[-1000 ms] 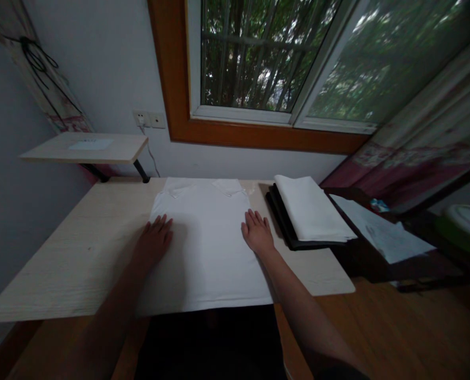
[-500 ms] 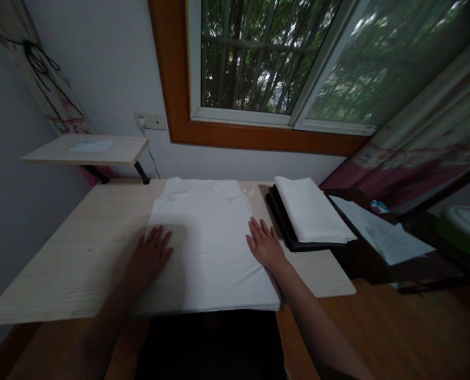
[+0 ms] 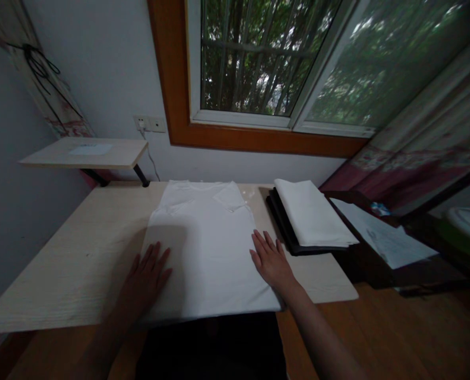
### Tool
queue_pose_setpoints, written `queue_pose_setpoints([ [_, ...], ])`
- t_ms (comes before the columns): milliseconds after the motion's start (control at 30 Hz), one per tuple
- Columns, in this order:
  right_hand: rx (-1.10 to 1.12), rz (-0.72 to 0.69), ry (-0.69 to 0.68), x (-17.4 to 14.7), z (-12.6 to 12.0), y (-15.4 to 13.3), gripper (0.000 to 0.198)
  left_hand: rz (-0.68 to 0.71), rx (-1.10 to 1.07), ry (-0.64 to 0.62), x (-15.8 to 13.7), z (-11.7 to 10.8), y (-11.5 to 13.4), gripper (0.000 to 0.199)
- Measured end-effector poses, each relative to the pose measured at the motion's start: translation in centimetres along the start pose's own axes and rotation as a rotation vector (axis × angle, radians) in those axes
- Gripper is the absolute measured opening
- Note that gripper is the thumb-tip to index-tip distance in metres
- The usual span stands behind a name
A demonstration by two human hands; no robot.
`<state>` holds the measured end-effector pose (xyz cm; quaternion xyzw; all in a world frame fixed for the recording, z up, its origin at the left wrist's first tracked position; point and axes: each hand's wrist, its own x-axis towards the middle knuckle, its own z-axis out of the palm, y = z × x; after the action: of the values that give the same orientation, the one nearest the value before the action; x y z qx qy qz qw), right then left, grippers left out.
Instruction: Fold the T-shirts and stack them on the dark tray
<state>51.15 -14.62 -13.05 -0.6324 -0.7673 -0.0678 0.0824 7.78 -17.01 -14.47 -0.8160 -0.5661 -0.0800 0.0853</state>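
A white T-shirt (image 3: pixel 215 253) lies spread on the pale wooden table (image 3: pixel 72 258), its short sleeves folded inward near the far edge. On the shirt's left side rests my left hand (image 3: pixel 146 277), flat with the fingers apart. My right hand (image 3: pixel 272 261) lies flat across the shirt's right edge, fingers stretched toward the window. Neither hand grips the cloth. The shirt's lower end reaches the near edge of the table.
Right of the shirt sits a folded white cloth (image 3: pixel 314 214) on top of folded black cloth (image 3: pixel 294 245). A small raised shelf (image 3: pixel 120 155) stands at the back left. Farther right, printed paper (image 3: pixel 381 235) lies on a dark surface. A window (image 3: pixel 266 58) is behind the table.
Both hands have slid a little toward me along the shirt's sides, staying flat. The shirt's folded sleeves show slightly shifted; the folded stack has stayed in place.
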Motion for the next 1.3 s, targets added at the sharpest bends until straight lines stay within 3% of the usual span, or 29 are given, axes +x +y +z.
queue_pose_setpoints([
  [233,0.017,-0.003,0.0,0.6,-0.4,-0.2,0.056,-0.026,-0.015,-0.001,1.7,-0.2,-0.7,0.053],
  [533,0.093,-0.047,0.034,6.8,0.1,-2.8,0.059,0.004,-0.062,0.038,11.0,-0.5,-0.5,0.052],
  [667,0.123,-0.083,0.015,8.8,1.5,-3.6,0.06,0.02,-0.087,0.035,13.4,0.5,0.1,0.053],
  [900,0.136,-0.089,-0.002,8.1,2.0,-3.3,0.059,0.039,-0.087,0.023,12.2,2.3,0.2,0.055],
  [1300,0.158,-0.106,0.05,4.0,1.6,-3.4,0.057,0.061,-0.084,0.043,8.4,1.6,1.5,0.056],
])
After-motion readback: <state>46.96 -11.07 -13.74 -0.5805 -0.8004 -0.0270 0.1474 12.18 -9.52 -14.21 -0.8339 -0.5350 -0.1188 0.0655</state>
